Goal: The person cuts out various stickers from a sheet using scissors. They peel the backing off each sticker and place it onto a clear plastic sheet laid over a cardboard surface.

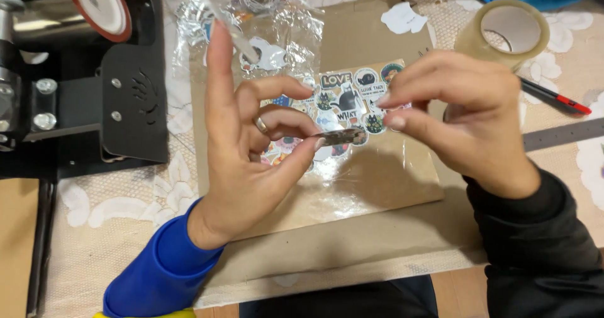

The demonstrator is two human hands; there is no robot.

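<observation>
Count, head view. Hands: 2, left hand [251, 142] and right hand [465, 117], both pinching 1 small dark sticker [340, 135] at centre. Ring [261, 125]: 1, on the left hand. Roll of clear packing tape [506, 32]: 1, at 2 o'clock. Cardboard sheet [377, 179]: 1. Sticker sheet [352, 98]: 1; individual stickers too many and overlapped to count. Red-and-black pen [557, 99]: 1, at 3 o'clock. Metal ruler [563, 134]: 1. Black press machine [82, 85]: 1, at 10 o'clock.
</observation>
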